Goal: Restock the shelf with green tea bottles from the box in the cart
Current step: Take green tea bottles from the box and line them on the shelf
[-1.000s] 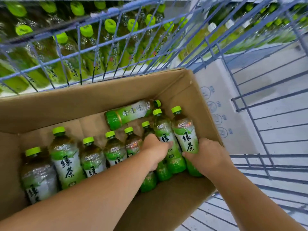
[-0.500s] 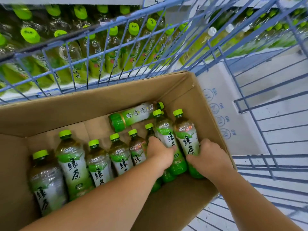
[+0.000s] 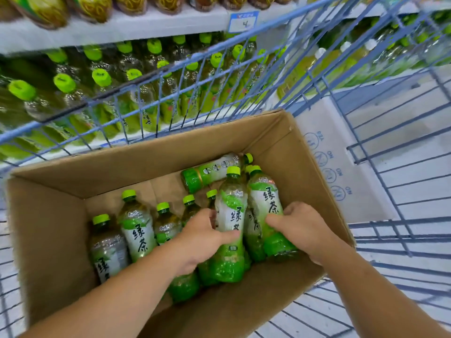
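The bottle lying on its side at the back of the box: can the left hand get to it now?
Probably not yet: the left hand is wrapped round an upright bottle, which stands between it and the lying bottle.

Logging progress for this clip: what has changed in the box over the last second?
Both hands have lifted their bottles: the left hand raises one green tea bottle and the right hand another bottle, both now riding above their neighbours. The lying bottle and the standing row at the left of the cardboard box stayed put.
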{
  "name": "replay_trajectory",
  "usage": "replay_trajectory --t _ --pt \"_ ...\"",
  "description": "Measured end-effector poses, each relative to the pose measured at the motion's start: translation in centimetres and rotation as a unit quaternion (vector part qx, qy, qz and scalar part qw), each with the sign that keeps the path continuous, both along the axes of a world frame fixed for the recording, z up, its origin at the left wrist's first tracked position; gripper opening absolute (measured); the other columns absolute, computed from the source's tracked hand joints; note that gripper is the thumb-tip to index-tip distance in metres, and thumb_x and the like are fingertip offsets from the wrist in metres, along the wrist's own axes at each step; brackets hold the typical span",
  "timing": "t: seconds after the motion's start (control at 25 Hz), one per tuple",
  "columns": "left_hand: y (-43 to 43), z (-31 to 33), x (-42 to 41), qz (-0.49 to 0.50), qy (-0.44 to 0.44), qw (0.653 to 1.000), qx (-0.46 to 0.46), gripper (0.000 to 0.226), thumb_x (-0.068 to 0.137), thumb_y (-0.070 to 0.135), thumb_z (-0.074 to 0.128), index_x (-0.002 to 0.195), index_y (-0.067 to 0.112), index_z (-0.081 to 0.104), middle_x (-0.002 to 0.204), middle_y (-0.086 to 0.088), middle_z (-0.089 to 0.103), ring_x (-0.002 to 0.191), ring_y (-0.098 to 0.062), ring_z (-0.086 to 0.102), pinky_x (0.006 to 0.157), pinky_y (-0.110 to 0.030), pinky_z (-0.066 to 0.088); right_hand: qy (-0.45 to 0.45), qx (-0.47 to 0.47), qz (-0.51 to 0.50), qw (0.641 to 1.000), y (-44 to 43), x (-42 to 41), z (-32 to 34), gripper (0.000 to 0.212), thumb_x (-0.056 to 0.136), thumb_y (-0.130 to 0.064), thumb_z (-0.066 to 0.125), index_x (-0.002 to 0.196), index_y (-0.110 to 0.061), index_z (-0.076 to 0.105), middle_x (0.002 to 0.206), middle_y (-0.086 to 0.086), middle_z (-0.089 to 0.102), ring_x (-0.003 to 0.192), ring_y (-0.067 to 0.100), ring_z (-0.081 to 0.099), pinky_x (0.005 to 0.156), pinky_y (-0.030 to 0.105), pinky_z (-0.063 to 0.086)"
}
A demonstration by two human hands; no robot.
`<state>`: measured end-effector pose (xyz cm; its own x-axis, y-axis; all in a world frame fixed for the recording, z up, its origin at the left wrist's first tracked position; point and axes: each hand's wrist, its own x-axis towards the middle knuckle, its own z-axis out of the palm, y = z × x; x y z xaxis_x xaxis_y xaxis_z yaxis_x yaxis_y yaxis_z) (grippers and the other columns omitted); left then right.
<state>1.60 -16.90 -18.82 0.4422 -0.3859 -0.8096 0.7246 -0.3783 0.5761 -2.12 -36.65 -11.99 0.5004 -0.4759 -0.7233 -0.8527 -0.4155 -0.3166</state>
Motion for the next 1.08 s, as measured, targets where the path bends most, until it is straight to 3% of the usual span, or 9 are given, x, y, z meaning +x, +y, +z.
replay_trajectory --t 0.16,0.28,0.36,0.44,0.6,0.68,0.8,1.0,1.08 --pt "4.6 4.4 0.1 0.008 0.006 1.0 -0.026 0.044 0.077 0.022 0.086 0.116 0.029 0.067 0.11 0.014 0.075 0.107 -0.009 0.068 0.099 -0.034 0.051 -0.055 0.043 -0.035 0.997 3.8 -0.5 2.9 0.025 0.078 -0.036 0.073 0.084 -0.02 0.054 0.079 -0.002 0.06 0.068 0.012 0.058 0.054 0.03 0.041" --pt "8.4 7.8 0.3 0.034 0.017 0.998 -0.045 0.038 0.083 0.009 0.079 0.114 0.026 0.067 0.111 0.009 0.076 0.104 -0.008 0.071 0.094 -0.03 0.052 -0.089 0.103 -0.074 0.988 6.9 -1.1 4.1 0.021 0.082 -0.03 0.073 0.087 -0.017 0.058 0.078 -0.002 0.067 0.078 0.021 0.068 0.072 0.043 0.056" --pt "10.9 9.8 0.2 0.054 0.037 0.995 -0.08 0.042 0.084 0.005 0.076 0.122 0.02 0.065 0.118 0.001 0.074 0.112 -0.017 0.069 0.101 -0.039 0.049 -0.118 0.137 -0.099 0.979 9.0 -1.4 4.8 0.019 0.084 -0.029 0.074 0.094 -0.016 0.066 0.08 -0.003 0.074 0.083 0.023 0.073 0.084 0.048 0.059" --pt "13.2 11.5 0.0 0.087 0.058 0.989 -0.106 0.05 0.079 0.01 0.077 0.126 0.016 0.064 0.12 -0.007 0.073 0.115 -0.028 0.067 0.104 -0.051 0.047 -0.149 0.146 -0.101 0.973 11.4 -1.4 5.6 0.011 0.084 -0.03 0.077 0.089 -0.026 0.069 0.081 -0.007 0.075 0.081 0.015 0.072 0.081 0.04 0.059" --pt "17.6 14.5 0.6 0.166 0.045 0.98 -0.104 0.053 0.067 0.016 0.074 0.119 0.014 0.066 0.103 -0.016 0.076 0.089 -0.035 0.074 0.078 -0.049 0.059 -0.192 0.13 -0.038 0.972 16.8 0.2 7.6 0.013 0.084 -0.033 0.076 0.094 -0.025 0.072 0.084 -0.009 0.077 0.078 0.01 0.073 0.077 0.043 0.061" --pt "19.9 16.1 1.4 0.167 0.016 0.981 -0.102 0.049 0.074 0.013 0.08 0.12 0.017 0.064 0.105 -0.014 0.077 0.092 -0.035 0.075 0.078 -0.05 0.06 -0.209 0.132 -0.009 0.969 19.4 1.7 8.9 0.013 0.084 -0.032 0.076 0.095 -0.027 0.071 0.084 -0.013 0.076 0.076 0.006 0.072 0.072 0.04 0.06" --pt "23.6 18.3 2.8 0.179 -0.031 0.98 -0.077 0.035 0.088 0.005 0.07 0.117 0.024 0.062 0.098 -0.004 0.078 0.084 -0.026 0.076 0.065 -0.04 0.061 -0.23 0.126 0.043 0.964 23.1 3.9 10.8 0.012 0.084 -0.034 0.075 0.094 -0.033 0.069 0.084 -0.023 0.073 0.073 -0.003 0.068 0.068 0.03 0.057" --pt "31.0 19.8 7.6 0.182 -0.14 0.973 0.027 0.025 0.087 0.011 0.073 0.103 0.027 0.062 0.076 0.006 0.074 0.067 -0.012 0.072 0.063 -0.035 0.056 -0.264 0.12 0.094 0.953 29.2 9.0 13.0 0.017 0.083 -0.035 0.076 0.095 -0.038 0.065 0.084 -0.031 0.069 0.075 -0.011 0.064 0.057 0.007 0.048" --pt "33.8 20.0 10.1 0.175 -0.191 0.965 0.049 0.027 0.086 0.012 0.076 0.1 0.031 0.061 0.076 0.008 0.073 0.065 -0.009 0.07 0.063 -0.032 0.055 -0.268 0.131 0.112 0.948 31.5 11.5 13.3 0.019 0.083 -0.035 0.076 0.097 -0.037 0.064 0.086 -0.028 0.071 0.075 -0.01 0.066 0.058 0.007 0.049"
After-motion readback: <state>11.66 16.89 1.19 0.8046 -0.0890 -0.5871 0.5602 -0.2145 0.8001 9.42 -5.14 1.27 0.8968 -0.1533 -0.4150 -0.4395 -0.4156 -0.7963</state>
